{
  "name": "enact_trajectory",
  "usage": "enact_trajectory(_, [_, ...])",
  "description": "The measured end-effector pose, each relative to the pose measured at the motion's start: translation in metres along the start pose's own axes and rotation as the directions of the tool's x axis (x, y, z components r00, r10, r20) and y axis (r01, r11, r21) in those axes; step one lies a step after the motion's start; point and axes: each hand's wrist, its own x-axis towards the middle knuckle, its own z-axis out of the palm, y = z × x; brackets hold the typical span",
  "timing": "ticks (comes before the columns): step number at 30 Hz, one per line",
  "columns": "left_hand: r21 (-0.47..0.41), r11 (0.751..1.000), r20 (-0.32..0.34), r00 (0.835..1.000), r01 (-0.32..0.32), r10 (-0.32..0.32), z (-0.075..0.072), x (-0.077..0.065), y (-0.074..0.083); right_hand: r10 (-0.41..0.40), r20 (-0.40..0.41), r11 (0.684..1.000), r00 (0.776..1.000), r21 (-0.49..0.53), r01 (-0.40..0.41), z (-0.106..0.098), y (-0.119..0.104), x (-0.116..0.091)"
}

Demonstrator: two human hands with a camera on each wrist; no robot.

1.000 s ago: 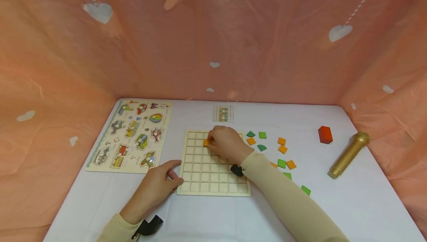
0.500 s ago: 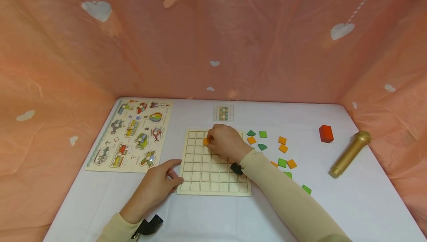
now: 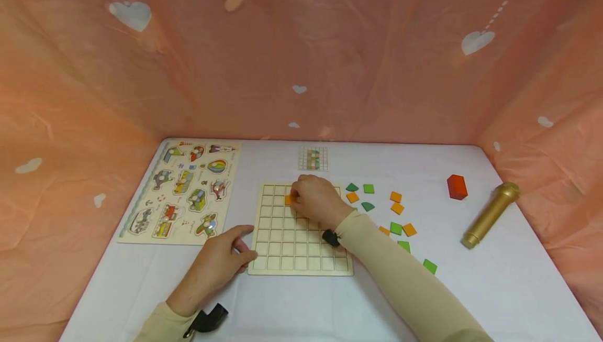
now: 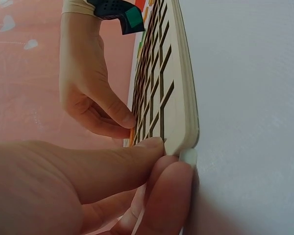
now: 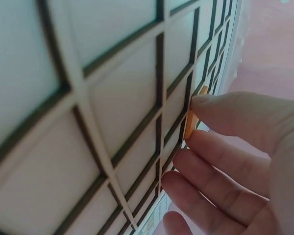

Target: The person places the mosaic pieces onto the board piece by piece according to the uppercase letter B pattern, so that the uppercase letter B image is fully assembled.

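Note:
A square wooden grid board lies on the table in front of the person. My left hand holds its near left corner, thumb on the top face and fingertips curled against the edge in the left wrist view. Over the board's upper rows, my right hand pinches an orange square tile between thumb and index finger. The tile sits at a cell in the second row, partly covered by the fingers; its orange edge shows in the right wrist view. The other right fingers spread over the grid.
Right of the board lie loose orange tiles, green tiles and dark green quarter-round pieces. A small pattern card lies behind it. A picture puzzle is at left; a red block and gold cylinder at right.
The camera view has shifted slightly. Both hands keep nearly the same place on the board, and the orange tile stays under the right fingertips.

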Motion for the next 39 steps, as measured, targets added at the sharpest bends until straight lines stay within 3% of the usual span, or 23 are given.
enact_trajectory(5, [0.001, 1.0, 0.005, 1.0, -0.001, 0.001, -0.001, 0.001, 0.001, 0.004, 0.007, 1.0, 1.0, 0.023, -0.005, -0.001, 0.001, -0.001])
enact_trajectory(9, [0.002, 1.0, 0.004, 1.0, -0.004, 0.004, -0.003, 0.001, 0.002, 0.061, 0.005, 0.991, 0.998, 0.122, -0.061, -0.003, 0.008, -0.007])
enact_trajectory(16, [-0.006, 1.0, 0.006, 1.0, 0.012, -0.012, -0.004, 0.001, 0.0, 0.202, -0.062, 0.938, 0.978, 0.299, -0.174, -0.017, 0.046, -0.042])
enact_trajectory(20, [-0.026, 0.999, 0.013, 0.999, 0.04, -0.039, -0.003, 0.001, -0.002, 0.338, -0.064, 0.883, 0.939, 0.367, -0.293, -0.024, 0.077, -0.063])
enact_trajectory(26, [-0.041, 0.998, 0.02, 0.999, 0.049, -0.048, -0.003, 0.0, -0.003, 0.465, -0.071, 0.841, 0.882, 0.348, -0.415, -0.029, 0.112, -0.082])
enact_trajectory(34, [-0.059, 0.998, 0.025, 0.999, 0.038, -0.037, 0.0, 0.001, -0.002, 0.47, -0.069, 0.854, 0.88, 0.288, -0.433, -0.029, 0.129, -0.09])
enact_trajectory(39, [-0.051, 0.998, 0.025, 0.999, 0.033, -0.032, -0.001, 0.002, 0.0, 0.498, -0.046, 0.839, 0.866, 0.28, -0.467, -0.031, 0.13, -0.092])
